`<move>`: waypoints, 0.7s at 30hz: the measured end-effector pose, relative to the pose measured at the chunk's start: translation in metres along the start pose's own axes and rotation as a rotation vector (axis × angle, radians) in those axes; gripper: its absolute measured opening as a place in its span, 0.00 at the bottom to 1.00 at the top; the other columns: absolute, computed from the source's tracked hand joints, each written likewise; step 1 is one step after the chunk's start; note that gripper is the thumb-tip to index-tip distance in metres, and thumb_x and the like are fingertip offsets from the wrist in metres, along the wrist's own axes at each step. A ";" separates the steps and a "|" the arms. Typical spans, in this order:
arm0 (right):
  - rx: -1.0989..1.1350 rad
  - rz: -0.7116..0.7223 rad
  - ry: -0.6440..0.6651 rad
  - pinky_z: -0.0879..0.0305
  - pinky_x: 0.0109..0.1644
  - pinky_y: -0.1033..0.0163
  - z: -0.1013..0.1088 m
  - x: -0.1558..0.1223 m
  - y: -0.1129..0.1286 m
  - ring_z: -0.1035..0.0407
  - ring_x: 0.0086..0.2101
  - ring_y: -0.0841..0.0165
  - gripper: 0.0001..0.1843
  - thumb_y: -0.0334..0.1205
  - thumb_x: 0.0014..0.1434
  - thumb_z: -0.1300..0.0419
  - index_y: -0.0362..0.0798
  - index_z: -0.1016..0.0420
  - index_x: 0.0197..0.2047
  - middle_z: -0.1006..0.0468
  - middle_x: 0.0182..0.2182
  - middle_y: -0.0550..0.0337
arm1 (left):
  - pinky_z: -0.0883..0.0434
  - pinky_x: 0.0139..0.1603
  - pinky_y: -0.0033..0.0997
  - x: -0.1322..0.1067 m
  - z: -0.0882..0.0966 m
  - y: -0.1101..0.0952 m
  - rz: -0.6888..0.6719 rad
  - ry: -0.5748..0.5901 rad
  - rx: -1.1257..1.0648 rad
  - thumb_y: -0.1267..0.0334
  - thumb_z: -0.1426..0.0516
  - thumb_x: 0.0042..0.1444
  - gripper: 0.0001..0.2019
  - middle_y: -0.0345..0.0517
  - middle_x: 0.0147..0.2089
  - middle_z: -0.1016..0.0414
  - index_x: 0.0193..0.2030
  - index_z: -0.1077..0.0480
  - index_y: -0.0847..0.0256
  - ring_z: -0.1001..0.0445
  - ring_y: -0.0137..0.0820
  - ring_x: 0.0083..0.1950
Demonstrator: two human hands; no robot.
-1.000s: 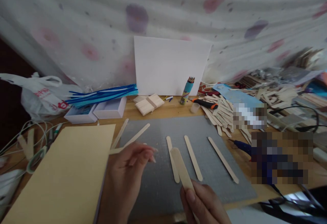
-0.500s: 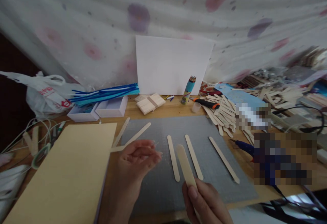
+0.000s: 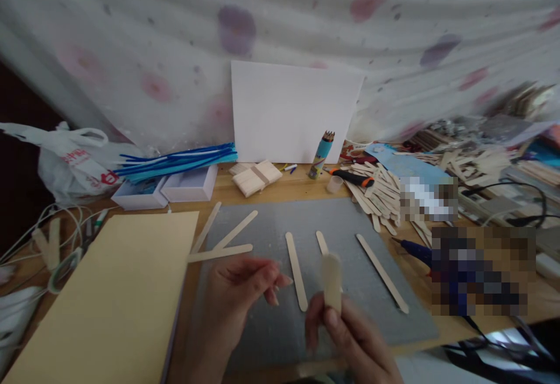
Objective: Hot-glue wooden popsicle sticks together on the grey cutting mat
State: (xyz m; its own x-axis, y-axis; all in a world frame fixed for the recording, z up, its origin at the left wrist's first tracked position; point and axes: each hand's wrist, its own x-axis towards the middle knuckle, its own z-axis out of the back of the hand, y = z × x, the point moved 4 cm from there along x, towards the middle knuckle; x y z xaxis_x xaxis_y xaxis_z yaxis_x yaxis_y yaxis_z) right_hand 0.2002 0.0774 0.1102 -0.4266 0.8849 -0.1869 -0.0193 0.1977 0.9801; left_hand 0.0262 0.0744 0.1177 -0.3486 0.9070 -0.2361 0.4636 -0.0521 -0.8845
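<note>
My right hand is closed on a wide wooden craft stick, held nearly upright over the grey mat and blurred by motion. My left hand hovers beside it with fingers loosely curled and apart, holding nothing I can see. Three slim sticks lie on the mat in front: one in the middle, one partly behind the held stick, one to the right. Three more sticks fan out at the mat's left edge.
A tan board lies at the left. At the back stand a white card, a pencil tube, white boxes under blue pipe cleaners, and a stick bundle. Loose sticks, a blue glue gun and cables crowd the right.
My right hand has tilted the wide stick up toward the camera. My left hand has dropped slightly and moved right, uncovering the flat stick at the mat's left.
</note>
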 end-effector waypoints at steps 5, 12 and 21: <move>0.282 -0.129 -0.033 0.54 0.27 0.66 -0.002 0.008 -0.007 0.49 0.22 0.75 0.22 0.61 0.57 0.37 0.48 0.25 0.37 0.44 0.20 0.68 | 0.34 0.16 0.17 -0.001 0.004 0.000 0.055 -0.035 -0.090 0.53 0.25 0.30 0.19 0.36 0.14 0.26 0.16 0.28 0.61 0.32 0.21 0.15; 0.165 -0.170 -0.068 0.57 0.29 0.64 -0.003 0.013 -0.010 0.51 0.25 0.74 0.25 0.64 0.53 0.35 0.49 0.25 0.34 0.44 0.22 0.67 | 0.22 0.32 0.19 0.009 0.006 0.005 0.085 0.034 -0.232 0.58 0.25 0.33 0.13 0.42 0.27 0.16 0.25 0.19 0.58 0.18 0.27 0.28; 0.016 -0.227 0.037 0.58 0.28 0.64 -0.009 0.017 -0.010 0.52 0.24 0.74 0.25 0.64 0.54 0.37 0.51 0.27 0.40 0.47 0.24 0.68 | 0.25 0.31 0.22 0.010 0.023 0.013 0.054 0.001 -0.188 0.59 0.25 0.33 0.13 0.38 0.21 0.20 0.20 0.23 0.58 0.23 0.25 0.24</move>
State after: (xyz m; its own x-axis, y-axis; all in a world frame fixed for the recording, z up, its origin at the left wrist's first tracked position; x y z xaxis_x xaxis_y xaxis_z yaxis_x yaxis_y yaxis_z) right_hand 0.1851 0.0861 0.0978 -0.4455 0.8012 -0.3996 -0.1039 0.3971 0.9119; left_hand 0.0100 0.0733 0.0951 -0.3185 0.9053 -0.2811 0.6256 -0.0221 -0.7798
